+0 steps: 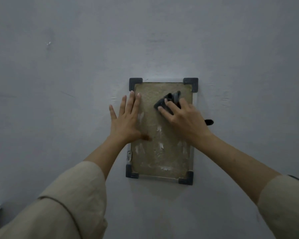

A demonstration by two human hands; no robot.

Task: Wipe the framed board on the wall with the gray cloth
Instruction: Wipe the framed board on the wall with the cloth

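**Head view: wiping the top of the board**

Head view looks straight at a pale wall. On it hangs the framed board, a tan panel with a thin silver edge and four dark corner caps. It sits a bit right of the middle of the picture.

The right hand presses the gray cloth flat on the board, up near the top right corner. Its fingers spread over the bunched cloth and push it on the panel, and a fold of cloth sticks up past the fingertips. The left hand lies flat with straight fingers. It holds nothing. It rests partly on the wall and partly on the board's left edge, and it looks like it keeps the board from sliding.

I think the wiping step is going on now. The top part looks plain, but lower down there are white smudges, so a lot looks left to clean.

Next, the cloth likely needs to go down over those white marks with a firm push. The left hand should stay put so the board does not swing. A small dark thing pokes out by the right wrist; I cannot tell what it is.
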